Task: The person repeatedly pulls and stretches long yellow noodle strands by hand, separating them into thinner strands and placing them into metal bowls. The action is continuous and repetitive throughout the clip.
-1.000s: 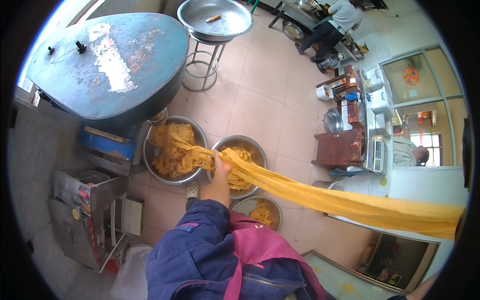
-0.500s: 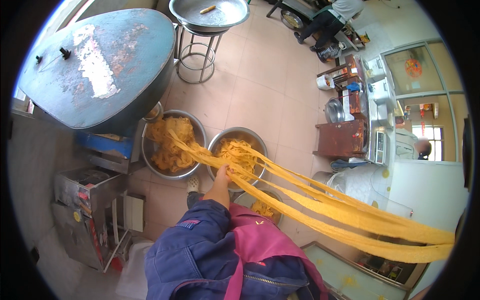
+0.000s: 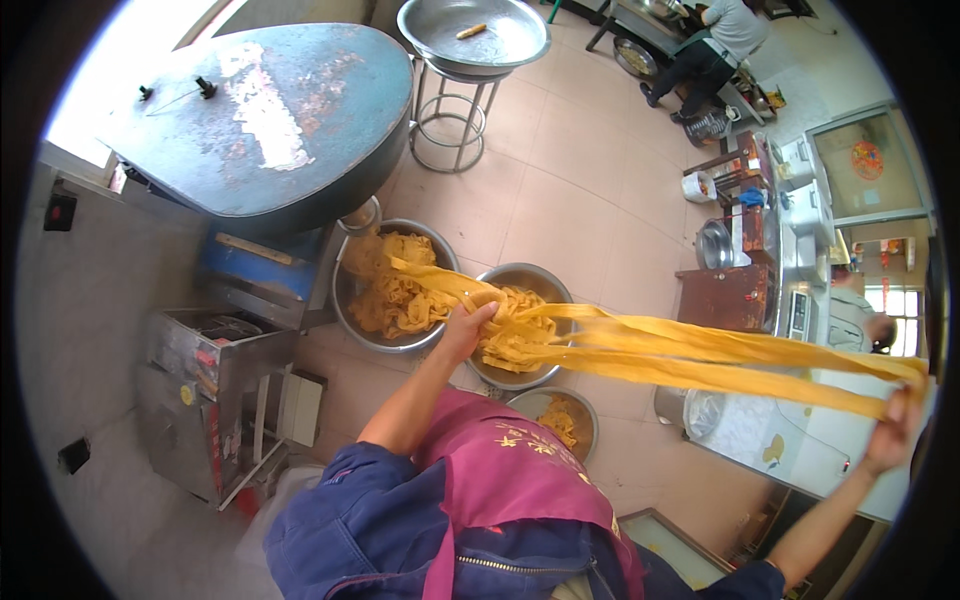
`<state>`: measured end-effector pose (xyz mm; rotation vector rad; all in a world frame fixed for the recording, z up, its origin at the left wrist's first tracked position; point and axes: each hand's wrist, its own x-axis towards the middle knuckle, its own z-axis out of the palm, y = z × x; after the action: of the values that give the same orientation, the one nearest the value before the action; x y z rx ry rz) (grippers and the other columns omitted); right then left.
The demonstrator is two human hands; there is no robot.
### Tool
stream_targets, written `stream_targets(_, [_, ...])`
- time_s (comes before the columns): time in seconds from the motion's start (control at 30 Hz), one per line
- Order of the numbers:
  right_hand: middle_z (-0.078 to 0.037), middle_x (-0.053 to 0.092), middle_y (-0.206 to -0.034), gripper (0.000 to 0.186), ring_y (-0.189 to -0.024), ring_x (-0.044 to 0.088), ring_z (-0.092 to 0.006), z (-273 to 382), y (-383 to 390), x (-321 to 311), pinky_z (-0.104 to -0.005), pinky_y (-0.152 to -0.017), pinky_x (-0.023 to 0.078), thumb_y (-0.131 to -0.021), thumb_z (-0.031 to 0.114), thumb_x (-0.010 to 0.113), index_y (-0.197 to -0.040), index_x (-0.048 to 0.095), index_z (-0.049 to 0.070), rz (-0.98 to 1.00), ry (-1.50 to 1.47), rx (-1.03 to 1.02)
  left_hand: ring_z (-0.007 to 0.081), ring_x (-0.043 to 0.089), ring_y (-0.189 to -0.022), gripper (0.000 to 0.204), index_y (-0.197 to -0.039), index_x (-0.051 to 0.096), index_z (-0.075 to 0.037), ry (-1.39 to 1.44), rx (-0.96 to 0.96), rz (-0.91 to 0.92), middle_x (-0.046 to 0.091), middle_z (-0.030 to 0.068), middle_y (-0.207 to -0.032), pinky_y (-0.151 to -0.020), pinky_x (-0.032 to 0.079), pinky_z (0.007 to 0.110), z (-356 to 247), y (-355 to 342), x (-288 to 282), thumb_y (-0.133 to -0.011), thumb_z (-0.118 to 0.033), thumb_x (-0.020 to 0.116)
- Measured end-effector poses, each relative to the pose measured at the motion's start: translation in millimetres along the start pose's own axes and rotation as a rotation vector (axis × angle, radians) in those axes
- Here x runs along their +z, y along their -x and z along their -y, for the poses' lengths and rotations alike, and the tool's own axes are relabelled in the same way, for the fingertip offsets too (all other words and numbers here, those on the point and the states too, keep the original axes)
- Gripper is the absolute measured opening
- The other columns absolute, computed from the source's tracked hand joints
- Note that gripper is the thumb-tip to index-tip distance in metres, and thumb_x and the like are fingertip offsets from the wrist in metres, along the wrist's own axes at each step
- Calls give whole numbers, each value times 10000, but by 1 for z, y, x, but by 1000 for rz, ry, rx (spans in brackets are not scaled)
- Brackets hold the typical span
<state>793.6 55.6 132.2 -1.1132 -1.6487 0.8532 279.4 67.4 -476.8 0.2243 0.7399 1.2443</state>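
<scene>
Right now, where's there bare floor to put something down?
There's bare pink floor beyond the yellow strips, between the middle basin and the red-brown cabinet. It's crowded around the left hand and left basin, and the strips stretch across to the right hand.

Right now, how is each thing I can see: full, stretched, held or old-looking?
Left hand, closed on yellow strips
Right hand, gripping their far end
Yellow strips, stretched between the hands
Left strip bowl, heaped with strips
Middle strip bowl, also holding strips
Lowest strip bowl, some strips inside
Stool, upright
Bowl on stool, holding one brown stick
Blue-grey cover, worn, with a pale patch
</scene>
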Motion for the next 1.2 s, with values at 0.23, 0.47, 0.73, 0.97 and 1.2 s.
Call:
stream_targets(0.23, [-112, 723, -1041, 394, -1002, 699, -216, -251, 58, 200, -381, -975, 533, -879, 45, 644, -1266, 578, 27, 104, -113, 460, 114, 649, -921, 275, -1244, 652, 0, -388, 187, 96, 697, 35, -1060, -797, 531, 274, -77, 68, 68, -1010, -145, 652])
stream_targets(0.47, [-157, 611, -1389, 647, -1311, 573, -234, -406, 123, 267, -395, -1110, 458, -960, 187, 683, -1522, 418, 4, 264, 293, 667, 100, 638, -868, 262, -1265, 648, 36, -671, 229, 388, 693, 35, -1016, -791, 541, 261, -99, 99, 140, -1019, -50, 622])
stream_targets(0.73, [-124, 645, -1276, 627, -1253, 572, -194, -262, 97, 324, -331, -1061, 453, -995, 425, 692, -1397, 551, -34, 604, -515, 471, 209, 656, -781, 167, -1135, 647, -35, -1065, 488, 826, 649, 106, -940, -692, 530, 354, -69, 119, 226, -971, -23, 617])
stream_targets(0.97, [-118, 730, -966, 388, -463, 581, -93, -266, 142, 280, -235, -463, 506, -1035, 202, 636, -1357, 570, -4, 516, -651, 719, 132, 662, -707, 249, -1230, 682, 2, -885, -195, 542, 705, 83, -1033, -664, 551, 297, -51, 139, 217, -1026, -58, 553])
stream_targets(1.2, [-133, 597, -1420, 475, -611, 555, -17, -421, 281, 114, -204, -618, 561, -1072, 124, 518, -1537, 430, 94, -483, -1367, 179, 180, 693, -994, 253, -1247, 683, -10, -926, 474, 142, 725, 102, -1064, -929, 539, 330, -119, 173, 140, -1008, -47, 609])
